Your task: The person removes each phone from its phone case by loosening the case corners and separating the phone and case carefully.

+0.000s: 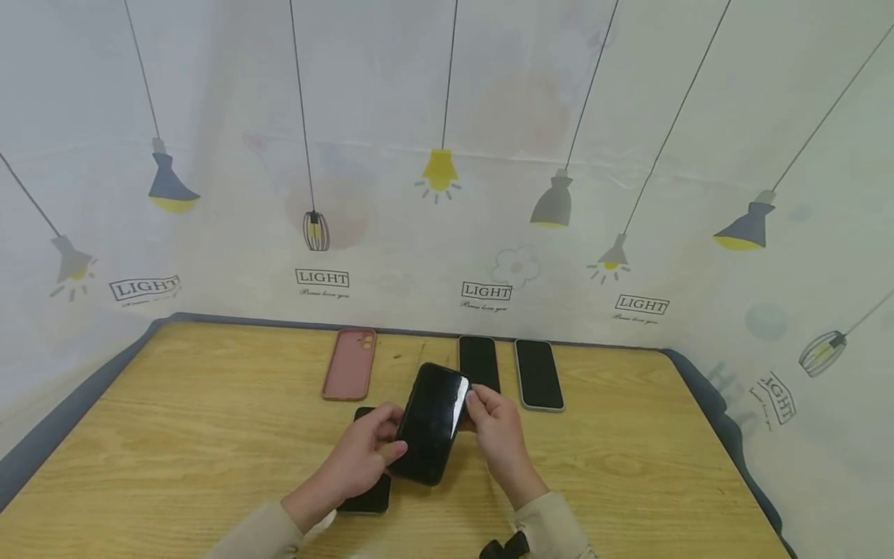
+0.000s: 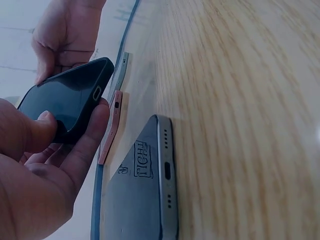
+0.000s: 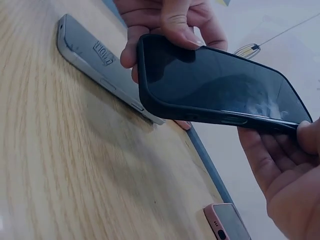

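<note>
Both hands hold a phone in a black case (image 1: 429, 425), tilted above the table with its dark glossy screen facing up. My left hand (image 1: 359, 458) grips its lower left side, thumb over the front edge and fingers beneath, as the left wrist view shows. At the upper right edge, my right hand (image 1: 499, 435) pinches the case, with the thumb on the rim and fingers behind. In the right wrist view the black case's rim (image 3: 200, 116) stands slightly away from the screen near that thumb. Under my left hand lies another phone (image 2: 145, 200) with silver sides, partly hidden.
A pink phone case (image 1: 349, 365) lies at the back left of the wooden table (image 1: 628, 466). Farther right are a dark-screened phone (image 1: 479, 359), pink-rimmed in the right wrist view, and a phone with a pale rim (image 1: 538, 375). A lamp-printed curtain (image 1: 391, 233) hangs behind.
</note>
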`<state>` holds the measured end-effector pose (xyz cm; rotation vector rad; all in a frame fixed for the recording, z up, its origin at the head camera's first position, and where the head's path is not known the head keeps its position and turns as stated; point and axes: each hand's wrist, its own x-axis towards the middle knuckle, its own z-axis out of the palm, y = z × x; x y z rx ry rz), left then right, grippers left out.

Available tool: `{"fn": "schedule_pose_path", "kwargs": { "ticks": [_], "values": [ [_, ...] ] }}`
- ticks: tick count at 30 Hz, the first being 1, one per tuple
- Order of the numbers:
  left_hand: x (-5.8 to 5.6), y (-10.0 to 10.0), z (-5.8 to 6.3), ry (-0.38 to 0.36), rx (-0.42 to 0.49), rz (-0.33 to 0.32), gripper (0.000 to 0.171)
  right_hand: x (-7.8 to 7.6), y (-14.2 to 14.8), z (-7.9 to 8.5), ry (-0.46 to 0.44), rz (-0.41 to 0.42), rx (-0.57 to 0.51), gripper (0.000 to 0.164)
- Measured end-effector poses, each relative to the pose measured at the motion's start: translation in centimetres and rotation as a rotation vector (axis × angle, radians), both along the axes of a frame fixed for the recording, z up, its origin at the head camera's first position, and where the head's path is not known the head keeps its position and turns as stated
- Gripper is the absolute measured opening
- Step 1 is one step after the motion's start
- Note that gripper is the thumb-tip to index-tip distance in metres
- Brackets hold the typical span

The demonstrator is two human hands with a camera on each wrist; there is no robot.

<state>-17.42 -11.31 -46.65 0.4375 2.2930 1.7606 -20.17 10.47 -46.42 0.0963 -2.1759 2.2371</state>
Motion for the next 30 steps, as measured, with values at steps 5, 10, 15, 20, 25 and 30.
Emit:
{"fn": "schedule_pose_path", "kwargs": {
  "ticks": [5, 10, 15, 20, 25, 30],
  "values": [
    [-0.02, 0.10, 0.16, 0.003, -0.013, -0.006, 0.022, -0.22, 0.07, -0.24, -0.026, 0.028, -0.098, 0.029],
    [-0.02, 0.33, 0.34, 0.019, -0.038, 0.016, 0.020, -0.21, 0.05, -0.13, -0.073, 0.028, -0.148, 0.030],
    [-0.01, 0.41, 0.57, 0.025, -0.075, 0.042, 0.020, -0.11, 0.01, -0.05, -0.115, 0.011, -0.203, 0.027],
    [0.00, 0.47, 0.73, 0.062, -0.095, 0.045, 0.020, -0.03, -0.03, 0.02, -0.164, 0.019, -0.284, 0.027],
    [-0.15, 0.47, 0.81, 0.064, -0.071, 0.065, 0.019, -0.01, -0.02, 0.07, -0.169, 0.039, -0.299, 0.027],
    [-0.16, 0.29, 0.89, 0.022, -0.057, 0.081, 0.018, 0.24, 0.15, -0.09, -0.175, 0.087, -0.306, 0.031]
  ]
}}
